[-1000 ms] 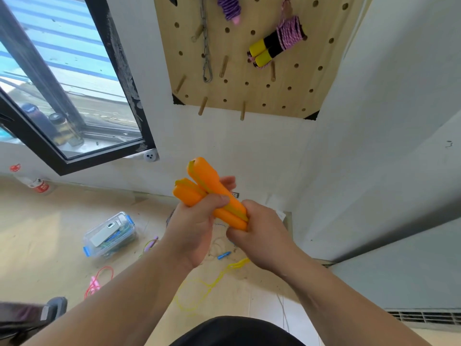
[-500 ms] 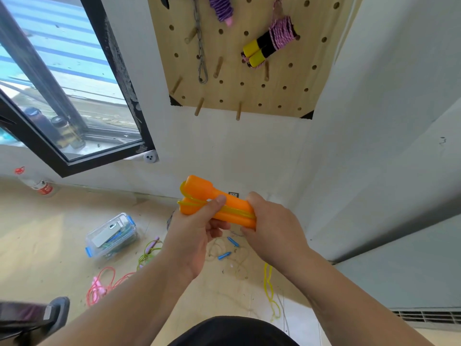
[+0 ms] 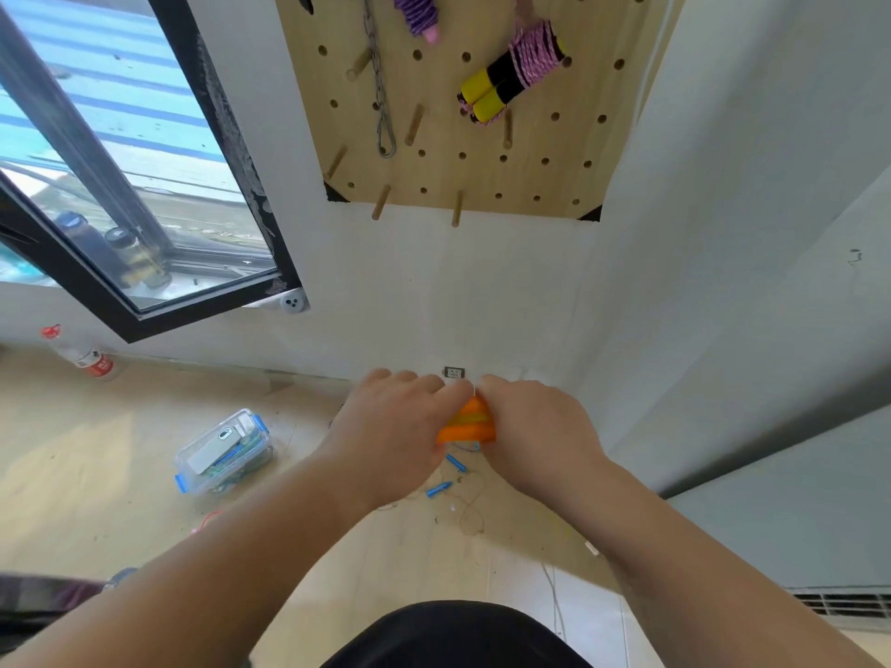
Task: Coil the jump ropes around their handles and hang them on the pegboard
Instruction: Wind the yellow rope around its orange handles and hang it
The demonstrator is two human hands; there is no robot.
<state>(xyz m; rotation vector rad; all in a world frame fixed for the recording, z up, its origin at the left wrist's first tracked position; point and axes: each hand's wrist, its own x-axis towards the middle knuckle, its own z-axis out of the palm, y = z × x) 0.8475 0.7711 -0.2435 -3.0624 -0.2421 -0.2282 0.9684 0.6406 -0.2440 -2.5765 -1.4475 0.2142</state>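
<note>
1. The fingers [image 3: 424,385] of the left hand [image 3: 393,429] and those of the right hand [image 3: 535,426] curl over the orange handles [image 3: 466,429] and grip them from both sides.
2. The handles lie at frame centre, with the long axis roughly left-right, between the hands.
3. The pegboard [image 3: 482,151] is at upper centre, well apart; both hands seem equally near.

Orange handles [image 3: 466,423] level, yellow rope across; pink-wrapped yellow-black rope [image 3: 512,81] hanging on pegboard [image 3: 545,185]

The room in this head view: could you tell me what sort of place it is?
Likely a room corner used for storage: a wall pegboard holding a coiled jump rope, a black-framed window, a plastic box on the floor.
</note>
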